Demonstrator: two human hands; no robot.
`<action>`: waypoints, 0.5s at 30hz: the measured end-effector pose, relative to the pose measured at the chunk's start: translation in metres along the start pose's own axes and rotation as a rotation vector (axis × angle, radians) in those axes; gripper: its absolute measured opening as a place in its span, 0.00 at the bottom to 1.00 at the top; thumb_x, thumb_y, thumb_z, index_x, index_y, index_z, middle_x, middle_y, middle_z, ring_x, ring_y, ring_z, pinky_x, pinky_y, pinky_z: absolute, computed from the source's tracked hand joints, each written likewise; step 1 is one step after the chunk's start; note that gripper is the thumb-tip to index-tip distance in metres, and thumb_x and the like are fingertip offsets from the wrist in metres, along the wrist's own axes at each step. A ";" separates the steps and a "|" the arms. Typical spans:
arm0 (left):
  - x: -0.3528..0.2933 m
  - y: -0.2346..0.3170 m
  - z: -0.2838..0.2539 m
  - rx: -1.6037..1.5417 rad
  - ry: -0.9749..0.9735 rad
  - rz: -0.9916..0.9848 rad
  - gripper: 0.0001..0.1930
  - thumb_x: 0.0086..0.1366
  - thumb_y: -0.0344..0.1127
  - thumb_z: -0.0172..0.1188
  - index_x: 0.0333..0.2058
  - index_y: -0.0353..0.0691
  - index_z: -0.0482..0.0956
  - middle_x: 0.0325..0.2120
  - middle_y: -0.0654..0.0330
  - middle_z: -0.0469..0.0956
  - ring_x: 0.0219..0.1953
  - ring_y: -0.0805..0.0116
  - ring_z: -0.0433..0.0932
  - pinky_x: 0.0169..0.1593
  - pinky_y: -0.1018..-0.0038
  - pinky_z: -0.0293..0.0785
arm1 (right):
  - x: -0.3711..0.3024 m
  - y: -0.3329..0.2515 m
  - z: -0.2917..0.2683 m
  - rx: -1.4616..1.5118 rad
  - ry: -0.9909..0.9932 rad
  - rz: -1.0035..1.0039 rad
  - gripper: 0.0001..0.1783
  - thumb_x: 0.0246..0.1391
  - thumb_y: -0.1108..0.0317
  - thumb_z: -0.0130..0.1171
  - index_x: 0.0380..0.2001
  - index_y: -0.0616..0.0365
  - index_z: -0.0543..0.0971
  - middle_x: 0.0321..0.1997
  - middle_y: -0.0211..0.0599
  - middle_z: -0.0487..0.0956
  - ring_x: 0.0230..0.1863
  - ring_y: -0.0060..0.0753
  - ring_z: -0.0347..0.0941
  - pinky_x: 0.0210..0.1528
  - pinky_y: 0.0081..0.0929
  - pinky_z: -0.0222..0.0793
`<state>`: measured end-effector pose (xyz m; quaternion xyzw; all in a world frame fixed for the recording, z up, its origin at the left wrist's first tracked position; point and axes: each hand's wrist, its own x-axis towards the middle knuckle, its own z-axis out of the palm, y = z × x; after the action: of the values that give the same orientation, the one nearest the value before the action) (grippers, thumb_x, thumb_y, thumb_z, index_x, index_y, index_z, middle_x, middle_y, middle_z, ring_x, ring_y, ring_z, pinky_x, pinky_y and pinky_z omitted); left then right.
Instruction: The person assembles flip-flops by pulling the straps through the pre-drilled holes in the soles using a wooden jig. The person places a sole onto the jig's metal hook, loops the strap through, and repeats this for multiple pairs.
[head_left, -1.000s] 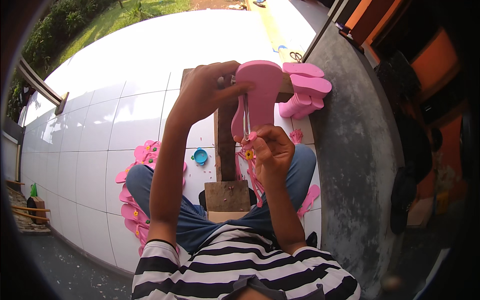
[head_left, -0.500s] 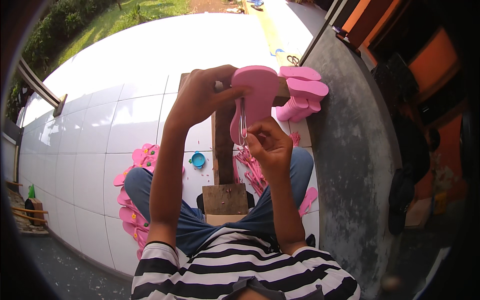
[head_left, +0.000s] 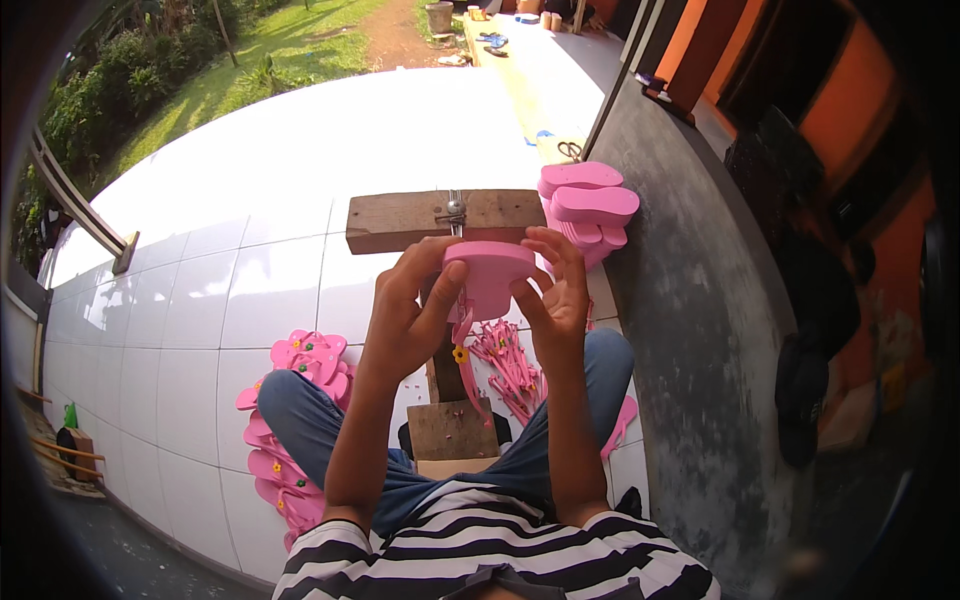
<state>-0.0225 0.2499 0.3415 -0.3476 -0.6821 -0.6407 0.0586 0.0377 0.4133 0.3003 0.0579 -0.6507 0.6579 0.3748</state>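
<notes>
A pink flip-flop sole (head_left: pixel 492 268) is tilted toward me between my two hands, its thick edge facing up. My left hand (head_left: pixel 412 305) is closed on its left side, the thumb on the near face. At the right edge, my right hand (head_left: pixel 562 295) has its thumb and fingers bent around the sole. Below the sole hangs a pink strap (head_left: pixel 468 375) with a yellow flower (head_left: pixel 460 354). Just behind, a metal fitting with a rod (head_left: pixel 455 210) sits on the wooden crossbar (head_left: pixel 385 222); the sole hides its lower part.
Finished-looking pink flip-flops (head_left: pixel 280 470) lie piled by my left knee. Loose pink straps (head_left: pixel 508 370) lie between my legs, beside the wooden post and block (head_left: pixel 452 432). Pink soles (head_left: pixel 595 205) are stacked at the right, near scissors (head_left: pixel 570 150). A grey ledge (head_left: pixel 690 330) runs along the right.
The sole has come down and tipped flatter, off the long metal loop. My right hand has left the small pink tip and moved to the sole's edge. The view has tilted upward.
</notes>
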 end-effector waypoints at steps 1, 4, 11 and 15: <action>0.001 0.005 -0.002 -0.047 -0.102 -0.085 0.17 0.74 0.43 0.50 0.49 0.34 0.76 0.31 0.57 0.80 0.35 0.72 0.77 0.41 0.75 0.72 | 0.010 -0.003 0.000 0.157 -0.135 0.099 0.34 0.53 0.67 0.68 0.62 0.58 0.67 0.60 0.38 0.70 0.60 0.33 0.68 0.62 0.35 0.66; 0.011 -0.004 -0.008 -0.172 -0.214 -0.109 0.19 0.75 0.46 0.49 0.49 0.34 0.75 0.34 0.58 0.79 0.38 0.74 0.76 0.45 0.75 0.71 | 0.029 0.004 0.013 0.221 -0.380 0.182 0.33 0.55 0.65 0.67 0.62 0.59 0.69 0.59 0.38 0.73 0.58 0.29 0.71 0.59 0.31 0.69; -0.004 0.004 0.021 -0.245 0.013 -0.213 0.22 0.73 0.51 0.52 0.46 0.34 0.76 0.35 0.63 0.77 0.40 0.78 0.72 0.45 0.78 0.69 | 0.009 -0.011 0.027 0.155 -0.232 0.328 0.18 0.59 0.68 0.63 0.51 0.63 0.78 0.43 0.34 0.82 0.43 0.22 0.78 0.46 0.22 0.75; -0.021 0.019 0.028 -0.146 0.076 -0.186 0.24 0.75 0.53 0.47 0.46 0.34 0.76 0.37 0.60 0.78 0.41 0.76 0.74 0.47 0.76 0.71 | -0.014 -0.011 0.032 0.224 -0.180 0.267 0.14 0.59 0.71 0.61 0.46 0.66 0.79 0.39 0.35 0.82 0.39 0.22 0.78 0.42 0.22 0.76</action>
<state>0.0145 0.2661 0.3415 -0.2616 -0.6602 -0.7041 -0.0006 0.0407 0.3776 0.3064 0.0711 -0.6062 0.7622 0.2155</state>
